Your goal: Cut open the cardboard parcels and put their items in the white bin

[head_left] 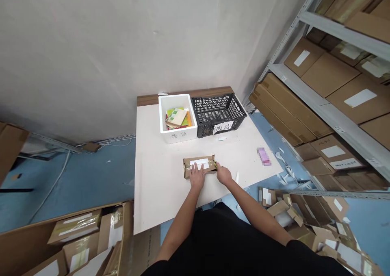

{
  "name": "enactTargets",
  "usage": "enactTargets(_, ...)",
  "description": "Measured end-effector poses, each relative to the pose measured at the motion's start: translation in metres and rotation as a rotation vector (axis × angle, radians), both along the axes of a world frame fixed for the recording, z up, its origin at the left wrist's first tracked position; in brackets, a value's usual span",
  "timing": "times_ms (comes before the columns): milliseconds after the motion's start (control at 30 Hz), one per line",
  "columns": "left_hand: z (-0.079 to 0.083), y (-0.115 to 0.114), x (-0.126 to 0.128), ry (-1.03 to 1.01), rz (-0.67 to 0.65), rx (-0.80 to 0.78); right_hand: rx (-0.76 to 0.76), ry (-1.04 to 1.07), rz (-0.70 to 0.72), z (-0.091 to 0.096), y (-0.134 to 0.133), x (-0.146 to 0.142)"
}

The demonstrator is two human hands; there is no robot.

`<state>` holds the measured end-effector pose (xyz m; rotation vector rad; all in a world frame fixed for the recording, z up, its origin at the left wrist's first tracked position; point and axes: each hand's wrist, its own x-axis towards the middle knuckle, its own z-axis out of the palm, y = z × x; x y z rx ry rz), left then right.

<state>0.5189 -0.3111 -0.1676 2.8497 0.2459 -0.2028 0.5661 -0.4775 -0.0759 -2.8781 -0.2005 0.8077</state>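
A small brown cardboard parcel (199, 164) with a white label lies on the white table (158, 186). My left hand (196, 176) rests flat on its near edge, fingers stretched out over the label. My right hand (223, 174) is at the parcel's right end, fingers curled against that end; what they grip, if anything, is too small to make out.
Behind the parcel stand a white foam box (177, 135) with coloured booklets and an empty black plastic crate (217, 113). A pink object (263, 156) lies at the table's right. Shelves of cartons (329, 77) rise on the right; boxes of parcels (76, 239) sit at lower left.
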Motion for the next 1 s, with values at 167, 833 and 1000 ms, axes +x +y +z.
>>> enactTargets(167,-0.007,0.0,0.001,-0.014,0.012,0.015,-0.066,0.01,0.031,0.001,0.009,-0.008)
enactTargets(833,-0.004,0.003,0.019,0.227,0.017,-0.178,-0.036,0.131,0.05,0.023,0.006,0.012)
enactTargets(1000,-0.007,-0.001,0.009,0.126,0.01,-0.167,-0.07,0.094,0.045,0.018,0.007,-0.007)
